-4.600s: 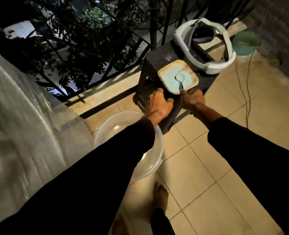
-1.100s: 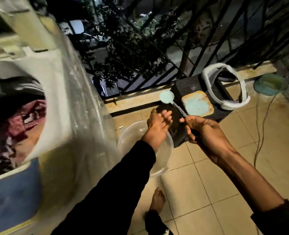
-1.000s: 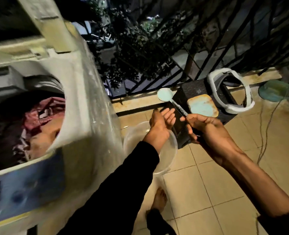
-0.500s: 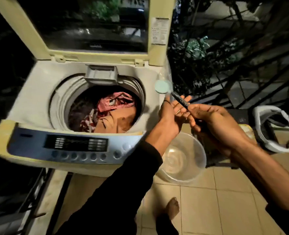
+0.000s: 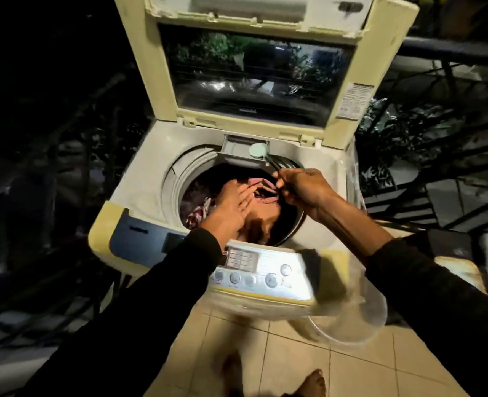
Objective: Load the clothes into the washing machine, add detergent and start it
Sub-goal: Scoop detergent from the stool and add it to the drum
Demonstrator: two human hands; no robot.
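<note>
Detergent spoon held over the dispenser tray of the open top-loading washing machine.

The right hand (image 5: 305,190) grips the dark handle of the spoon (image 5: 258,150) with curled fingers; the pale green spoon bowl sits over the grey detergent tray (image 5: 238,147) at the rear rim of the tub opening. The left hand (image 5: 234,203) hangs over the tub with fingers straight and together, holding nothing, just above the clothes (image 5: 261,193). The clothes, pink, tan and patterned, lie inside the drum. The washing machine (image 5: 139,179) stands with its lid (image 5: 254,73) raised upright. The control panel (image 5: 254,270) faces the person. A clear plastic basin (image 5: 357,322) rests on the tiled floor beside the machine's right front corner.
</note>
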